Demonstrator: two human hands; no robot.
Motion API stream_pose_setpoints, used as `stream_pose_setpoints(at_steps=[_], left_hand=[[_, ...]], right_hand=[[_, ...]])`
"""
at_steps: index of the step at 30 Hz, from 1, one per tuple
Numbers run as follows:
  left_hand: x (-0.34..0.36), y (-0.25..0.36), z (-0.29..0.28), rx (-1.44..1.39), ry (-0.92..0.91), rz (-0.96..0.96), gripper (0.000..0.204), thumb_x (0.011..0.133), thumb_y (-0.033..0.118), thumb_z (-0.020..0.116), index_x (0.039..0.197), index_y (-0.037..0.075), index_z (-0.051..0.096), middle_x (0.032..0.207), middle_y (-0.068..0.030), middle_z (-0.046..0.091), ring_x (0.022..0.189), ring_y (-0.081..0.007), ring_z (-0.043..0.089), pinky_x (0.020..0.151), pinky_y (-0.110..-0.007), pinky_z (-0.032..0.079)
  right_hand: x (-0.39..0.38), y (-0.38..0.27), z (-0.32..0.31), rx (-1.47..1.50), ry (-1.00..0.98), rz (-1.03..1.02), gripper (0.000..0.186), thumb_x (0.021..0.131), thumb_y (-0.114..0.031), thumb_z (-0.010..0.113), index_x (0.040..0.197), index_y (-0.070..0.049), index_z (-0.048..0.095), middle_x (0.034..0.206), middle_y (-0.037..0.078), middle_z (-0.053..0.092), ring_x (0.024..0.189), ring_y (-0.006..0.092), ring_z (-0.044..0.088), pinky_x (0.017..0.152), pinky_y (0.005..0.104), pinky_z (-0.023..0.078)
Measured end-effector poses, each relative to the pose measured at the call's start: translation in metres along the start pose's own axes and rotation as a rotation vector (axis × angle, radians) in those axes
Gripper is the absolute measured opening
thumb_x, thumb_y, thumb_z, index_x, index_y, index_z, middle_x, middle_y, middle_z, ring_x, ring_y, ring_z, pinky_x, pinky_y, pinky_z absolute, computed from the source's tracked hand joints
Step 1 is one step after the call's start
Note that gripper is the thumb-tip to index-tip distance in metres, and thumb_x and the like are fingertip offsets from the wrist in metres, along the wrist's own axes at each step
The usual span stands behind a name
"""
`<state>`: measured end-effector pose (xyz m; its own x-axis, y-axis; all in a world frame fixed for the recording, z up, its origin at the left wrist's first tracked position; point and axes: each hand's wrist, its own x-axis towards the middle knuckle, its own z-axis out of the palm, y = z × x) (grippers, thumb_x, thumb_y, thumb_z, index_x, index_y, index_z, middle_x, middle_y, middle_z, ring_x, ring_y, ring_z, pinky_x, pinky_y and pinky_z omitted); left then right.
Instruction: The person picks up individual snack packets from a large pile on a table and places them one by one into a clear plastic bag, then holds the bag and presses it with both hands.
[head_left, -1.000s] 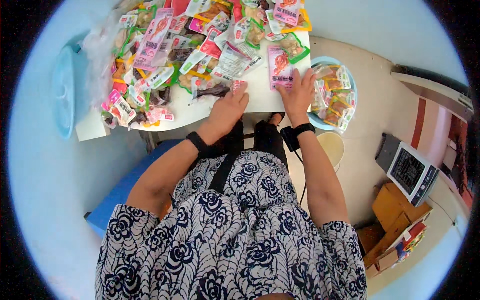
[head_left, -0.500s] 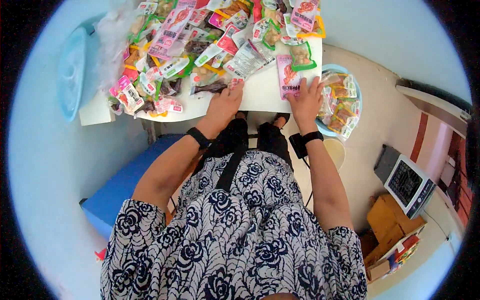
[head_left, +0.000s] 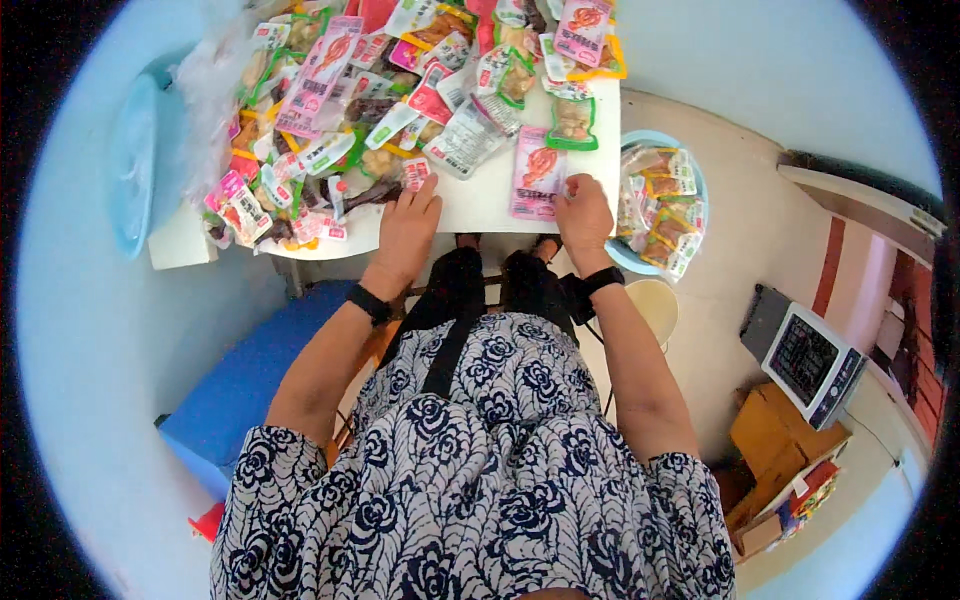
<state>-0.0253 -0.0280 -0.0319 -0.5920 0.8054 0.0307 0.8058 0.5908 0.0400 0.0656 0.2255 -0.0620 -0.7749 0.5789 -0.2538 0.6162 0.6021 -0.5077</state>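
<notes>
Packet (head_left: 537, 178), flat pink rectangle; right hand (head_left: 585, 214) at edge.

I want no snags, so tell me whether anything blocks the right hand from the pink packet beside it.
Nothing visible stands between the right hand and the pink packet: the hand is at its right edge. A green-edged packet overlaps its top right corner.

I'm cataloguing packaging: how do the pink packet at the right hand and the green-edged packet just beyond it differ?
The pink packet is longer; the green-edged packet is shorter. The pink packet shows a reddish picture; the green-edged packet shows pale contents. Both lie on the white table.
</notes>
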Motion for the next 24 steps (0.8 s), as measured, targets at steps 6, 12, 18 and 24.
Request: stream_pose_setpoints(at_steps=[6,12,18,24], left_hand=[[0.017,0.044,0.005,-0.399,-0.143,-0.086,0.043,0.073,0.011,0.065,0.112,0.001,0.05,0.123,-0.016,0.048,0.099,-0.0346,0.053,0.083,-0.041,0.046],[0.057,0.094,0.015,-0.596,-0.069,-0.324,0.066,0.069,0.015,0.072,0.124,0.0,0.038,0.111,-0.021,0.049,0.103,-0.0374,0.051,0.084,-0.042,0.047],[0.064,0.101,0.036,-0.978,0.059,-0.732,0.049,0.074,0.011,0.064,0.117,0.001,0.041,0.098,-0.0207,0.054,0.088,-0.0377,0.056,0.074,-0.043,0.047],[0.028,0.082,0.023,-0.972,0.1,-0.598,0.011,0.078,0.008,0.06,0.088,0.004,0.057,0.088,-0.0134,0.056,0.08,-0.0345,0.056,0.069,-0.042,0.045]], right_hand=[[-0.006,-0.017,-0.002,0.049,0.002,0.024,0.039,0.068,-0.025,0.075,0.098,-0.006,0.059,0.094,0.014,0.061,0.089,0.0321,0.06,0.072,0.043,0.05],[-0.006,-0.016,-0.004,-0.105,-0.036,-0.109,0.032,0.068,-0.026,0.074,0.093,-0.011,0.061,0.089,0.012,0.058,0.085,0.0306,0.059,0.069,0.042,0.049],[-0.006,-0.005,0.002,-0.111,-0.07,-0.161,0.03,0.063,-0.035,0.076,0.077,-0.012,0.062,0.082,0.008,0.056,0.076,0.0282,0.059,0.062,0.0403,0.048],[-0.011,0.012,-0.001,-0.066,-0.216,-0.177,0.037,0.06,-0.036,0.079,0.081,-0.01,0.063,0.086,0.009,0.058,0.078,0.0279,0.06,0.066,0.0382,0.048]])
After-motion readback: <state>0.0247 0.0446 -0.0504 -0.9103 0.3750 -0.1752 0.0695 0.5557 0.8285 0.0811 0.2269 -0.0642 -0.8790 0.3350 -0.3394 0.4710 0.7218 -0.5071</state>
